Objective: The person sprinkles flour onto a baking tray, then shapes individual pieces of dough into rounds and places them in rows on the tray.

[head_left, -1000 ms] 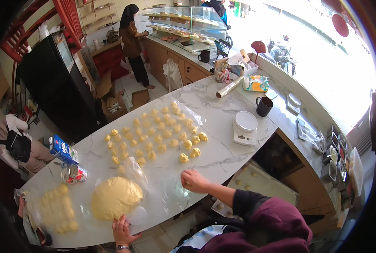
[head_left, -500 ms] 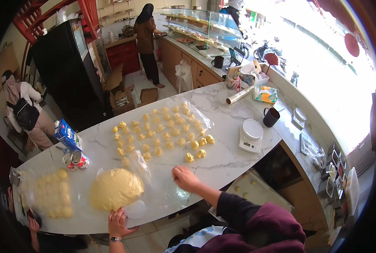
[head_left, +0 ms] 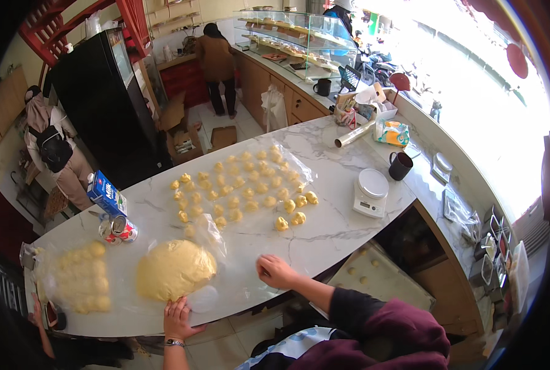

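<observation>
A big mound of yellow dough point(head_left: 177, 268) lies on the marble counter, with clear plastic point(head_left: 212, 237) on and around it. My left hand point(head_left: 178, 320) rests its outstretched fingers against the mound's near edge, at the counter's front. My right hand point(head_left: 276, 271) is closed in a fist low over the counter, right of the mound; whatever lies inside it, if anything, is hidden. Beyond that hand, a few small dough balls point(head_left: 297, 218) lie bare on the marble. Farther back, several rows of dough balls point(head_left: 233, 201) sit on or under clear plastic.
More dough pieces under plastic point(head_left: 80, 277) lie at the left, near a co-worker's hand point(head_left: 38, 313). A milk carton point(head_left: 106, 193) and cans point(head_left: 124, 229) stand behind. A white kitchen scale point(head_left: 371, 192), dark mug point(head_left: 401, 166) and film roll point(head_left: 355, 134) are at the right.
My closed right hand has come nearer to me, away from the small dough balls. My left hand stays by the dough mound. The person at the back has turned away; the view shifted slightly.
</observation>
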A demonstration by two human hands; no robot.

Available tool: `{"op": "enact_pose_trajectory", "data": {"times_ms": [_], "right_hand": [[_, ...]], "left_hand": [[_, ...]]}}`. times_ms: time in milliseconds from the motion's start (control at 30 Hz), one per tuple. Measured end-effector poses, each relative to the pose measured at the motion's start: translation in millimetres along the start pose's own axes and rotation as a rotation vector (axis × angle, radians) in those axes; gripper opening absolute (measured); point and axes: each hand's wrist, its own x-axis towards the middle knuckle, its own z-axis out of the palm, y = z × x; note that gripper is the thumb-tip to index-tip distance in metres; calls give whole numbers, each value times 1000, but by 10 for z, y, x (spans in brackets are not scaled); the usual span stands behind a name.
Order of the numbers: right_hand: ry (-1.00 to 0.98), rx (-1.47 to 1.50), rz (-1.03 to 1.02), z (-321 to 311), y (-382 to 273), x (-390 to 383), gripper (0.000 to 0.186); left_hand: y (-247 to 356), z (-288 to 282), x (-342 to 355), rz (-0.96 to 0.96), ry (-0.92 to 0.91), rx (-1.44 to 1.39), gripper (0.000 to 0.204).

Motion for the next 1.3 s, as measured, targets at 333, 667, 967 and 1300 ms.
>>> {"op": "enact_pose_trajectory", "data": {"times_ms": [333,667,967,1300], "right_hand": [[-39,-34,216,-596,-126,-175,42],[-86,70,-25,-475,150,-373,21],[15,70,49,-52,-14,-175,19],[115,32,51,-136,-30,-8,24]], "left_hand": [[45,61,56,35,19,12,73],[24,-5,78,42,56,24,72],[49,-32,32,-5,-4,-5,69],[60,-4,86,-3,-40,-4,72]]}}
